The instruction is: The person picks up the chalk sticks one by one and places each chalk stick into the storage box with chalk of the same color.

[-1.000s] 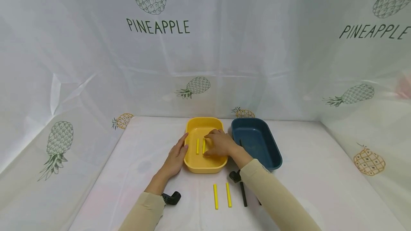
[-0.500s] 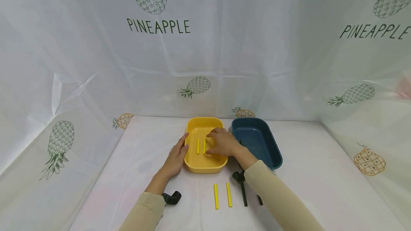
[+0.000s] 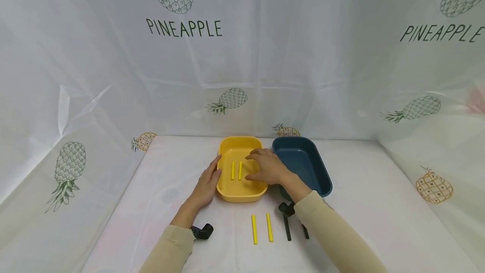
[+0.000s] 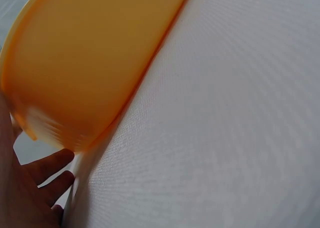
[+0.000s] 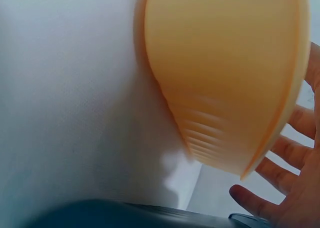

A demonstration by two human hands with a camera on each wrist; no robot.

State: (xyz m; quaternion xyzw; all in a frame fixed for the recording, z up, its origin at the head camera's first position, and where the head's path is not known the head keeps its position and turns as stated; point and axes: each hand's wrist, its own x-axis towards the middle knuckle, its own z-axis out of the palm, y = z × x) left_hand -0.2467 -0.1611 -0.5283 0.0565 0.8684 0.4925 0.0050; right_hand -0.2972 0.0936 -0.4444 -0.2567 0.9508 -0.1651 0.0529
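In the head view a yellow plastic tray (image 3: 242, 197) holds two thin yellow sticks (image 3: 240, 171), lying side by side. My left hand (image 3: 205, 185) rests against the tray's left side; in the left wrist view its fingers (image 4: 52, 165) are extended by the tray wall. Over the tray's right part is my right hand (image 3: 268, 167), fingers spread and slightly bent, with a small gap to the nearer stick. From the right wrist view, its fingers (image 5: 290, 150) show spread beyond the tray's rim, nothing held.
A dark blue tray (image 3: 321, 167) stands just right of the yellow one. In front lie two more yellow sticks (image 3: 254, 229) and two black sticks (image 3: 287, 227), one partly behind the right wrist's black device (image 3: 286, 209). A pineapple-print sheet (image 3: 322, 54) hangs behind.
My right hand has drawn slightly right, away from the nearer yellow stick in the tray. More of the black sticks shows now. The left hand has stayed at the tray's side.
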